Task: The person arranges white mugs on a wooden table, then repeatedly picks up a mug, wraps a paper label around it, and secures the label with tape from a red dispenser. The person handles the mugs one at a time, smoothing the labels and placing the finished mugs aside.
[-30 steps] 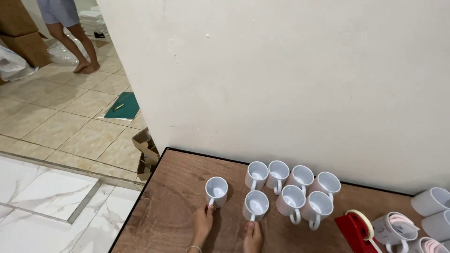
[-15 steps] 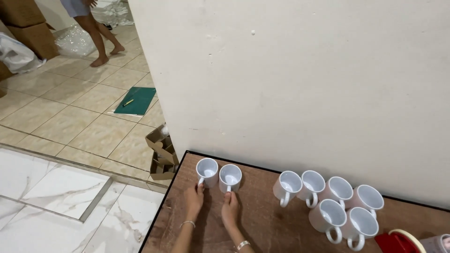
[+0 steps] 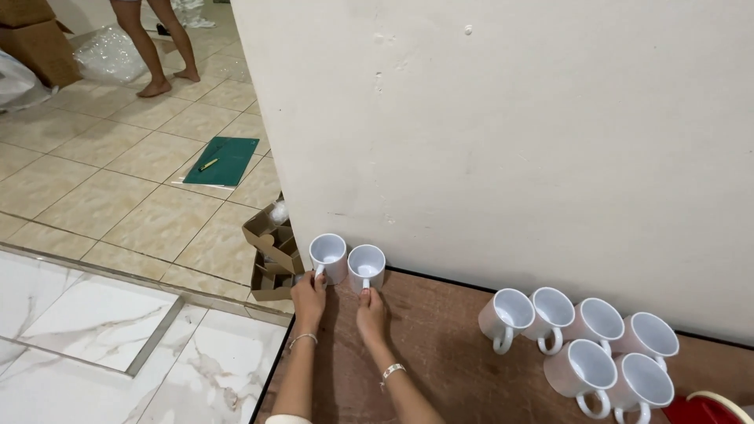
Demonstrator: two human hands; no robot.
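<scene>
Head view, looking down on a brown wooden table (image 3: 440,353) set against a cream wall (image 3: 510,133). Left hand (image 3: 308,292) at the table's far left corner, grip closed on the handle of the left mug (image 3: 327,256). Right hand (image 3: 371,312) just beside it, grip pinched on the handle of the right mug (image 3: 366,265). Both mugs white, upright, openings up, touching side by side, tight against the wall at the table's edge. Thin bracelet on each wrist. Well apart to the right, a cluster of six more white mugs (image 3: 581,338) in two rows, upright, handles toward the viewer, packed close. Red round thing (image 3: 707,410) at the lower right edge, cut off, kind unclear. Below the table's corner, an open cardboard box (image 3: 267,251) on the floor. Farther out on the beige tiles, a green cutting mat (image 3: 221,160) with a small yellow-handled tool on it. Top left, bare legs of another person (image 3: 157,47), standing beside clear plastic wrap (image 3: 110,51) and brown boxes (image 3: 35,39)
</scene>
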